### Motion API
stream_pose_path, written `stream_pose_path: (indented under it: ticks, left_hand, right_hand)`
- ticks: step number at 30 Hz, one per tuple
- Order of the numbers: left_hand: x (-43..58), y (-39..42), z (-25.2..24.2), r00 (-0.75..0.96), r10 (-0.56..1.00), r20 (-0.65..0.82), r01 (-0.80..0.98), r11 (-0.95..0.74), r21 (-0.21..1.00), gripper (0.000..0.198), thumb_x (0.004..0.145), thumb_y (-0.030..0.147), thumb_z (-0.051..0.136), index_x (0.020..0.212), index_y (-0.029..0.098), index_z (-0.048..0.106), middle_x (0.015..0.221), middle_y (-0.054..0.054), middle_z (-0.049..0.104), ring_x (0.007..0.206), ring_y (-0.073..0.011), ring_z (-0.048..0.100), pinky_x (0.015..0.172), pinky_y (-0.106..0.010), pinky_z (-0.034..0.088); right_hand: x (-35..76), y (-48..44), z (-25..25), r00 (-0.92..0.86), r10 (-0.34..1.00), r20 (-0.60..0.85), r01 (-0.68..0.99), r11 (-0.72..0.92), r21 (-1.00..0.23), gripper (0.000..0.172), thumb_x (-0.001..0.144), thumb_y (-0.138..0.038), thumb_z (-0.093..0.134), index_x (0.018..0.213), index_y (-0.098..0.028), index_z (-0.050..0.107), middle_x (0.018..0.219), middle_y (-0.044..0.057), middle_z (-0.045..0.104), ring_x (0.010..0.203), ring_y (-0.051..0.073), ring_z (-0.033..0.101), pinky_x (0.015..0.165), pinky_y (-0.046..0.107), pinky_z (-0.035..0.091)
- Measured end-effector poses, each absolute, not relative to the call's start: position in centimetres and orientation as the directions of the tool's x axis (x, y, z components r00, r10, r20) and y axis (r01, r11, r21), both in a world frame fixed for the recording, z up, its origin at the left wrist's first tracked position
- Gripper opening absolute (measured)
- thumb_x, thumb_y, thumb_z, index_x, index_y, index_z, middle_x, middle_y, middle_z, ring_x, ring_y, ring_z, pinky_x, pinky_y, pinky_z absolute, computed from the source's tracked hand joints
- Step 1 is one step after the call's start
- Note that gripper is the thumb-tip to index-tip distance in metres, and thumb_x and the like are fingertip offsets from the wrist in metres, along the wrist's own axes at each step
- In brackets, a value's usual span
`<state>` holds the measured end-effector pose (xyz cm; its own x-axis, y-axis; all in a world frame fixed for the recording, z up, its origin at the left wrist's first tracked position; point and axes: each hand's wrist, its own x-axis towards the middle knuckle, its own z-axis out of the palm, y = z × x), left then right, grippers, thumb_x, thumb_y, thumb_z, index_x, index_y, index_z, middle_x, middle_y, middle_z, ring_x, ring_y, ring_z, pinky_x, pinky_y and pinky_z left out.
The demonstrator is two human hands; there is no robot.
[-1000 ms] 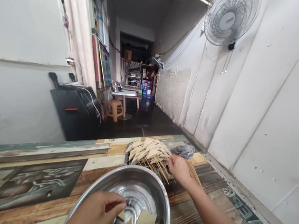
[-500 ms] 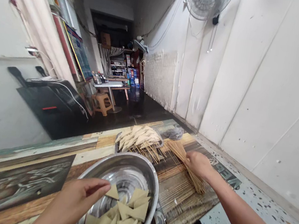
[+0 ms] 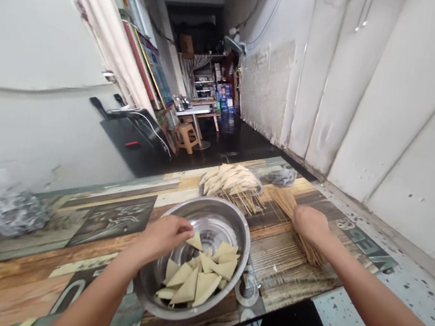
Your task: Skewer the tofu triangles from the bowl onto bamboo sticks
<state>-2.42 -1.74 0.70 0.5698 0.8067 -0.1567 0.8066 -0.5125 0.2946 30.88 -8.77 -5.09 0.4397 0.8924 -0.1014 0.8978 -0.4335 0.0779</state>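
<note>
A steel bowl (image 3: 240, 267) stands in front of me with several pale triangular tofu slices (image 3: 186, 286) inside. Over its left rim reaches my left hand (image 3: 165, 236), fingers pinched at the corner of one tofu slice (image 3: 195, 241). To the right, my right hand (image 3: 310, 224) is closed over a bundle of thin bamboo skewers (image 3: 283, 200) lying on the table; its fingertips are partly hidden. Behind the bowl, tofu slices threaded on skewers (image 3: 231, 179) lie piled on a tray, sticks pointing toward me.
The wood-patterned table (image 3: 119, 246) spans the foreground. A crumpled grey plastic bag (image 3: 281, 176) lies at its far edge, and a blurred silvery bundle (image 3: 17, 212) at the left. A stool (image 3: 187, 138) and another table (image 3: 196, 110) stand farther back. A white wall runs along the right.
The camera view has tilted down and turned left, so the whole bowl now shows. My left hand stays at the tofu slice and my right hand stays on the skewers.
</note>
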Motion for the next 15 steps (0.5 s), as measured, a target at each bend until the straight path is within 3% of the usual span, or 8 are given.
stream_pose_path:
  ticks: [5, 15]
  left_hand:
    - [-1.9, -0.4, -1.4, 0.556, 0.796, -0.240, 0.829, -0.507, 0.237, 0.034, 0.065, 0.034, 0.057, 0.095, 0.021, 0.066, 0.080, -0.004, 0.067, 0.075, -0.0185, 0.061, 0.067, -0.023, 0.039]
    - [-1.6, 0.8, -3.4, 0.595, 0.780, -0.194, 0.795, -0.536, 0.284, 0.015, 0.052, 0.030, 0.066, 0.059, 0.018, 0.059, 0.058, 0.000, 0.058, 0.056, -0.0146, 0.051, 0.052, -0.023, 0.030]
  right_hand:
    - [31.1, -7.5, -4.5, 0.406, 0.897, -0.174, 0.914, -0.395, 0.096, 0.024, 0.087, -0.026, 0.053, 0.107, -0.012, 0.055, 0.104, 0.006, 0.060, 0.087, 0.016, 0.061, 0.074, 0.035, 0.050]
    - [32.6, -7.8, -4.5, 0.340, 0.940, -0.024, 0.940, -0.340, 0.012, 0.024, 0.087, -0.027, 0.053, 0.104, -0.011, 0.056, 0.102, 0.006, 0.061, 0.087, 0.017, 0.061, 0.075, 0.036, 0.049]
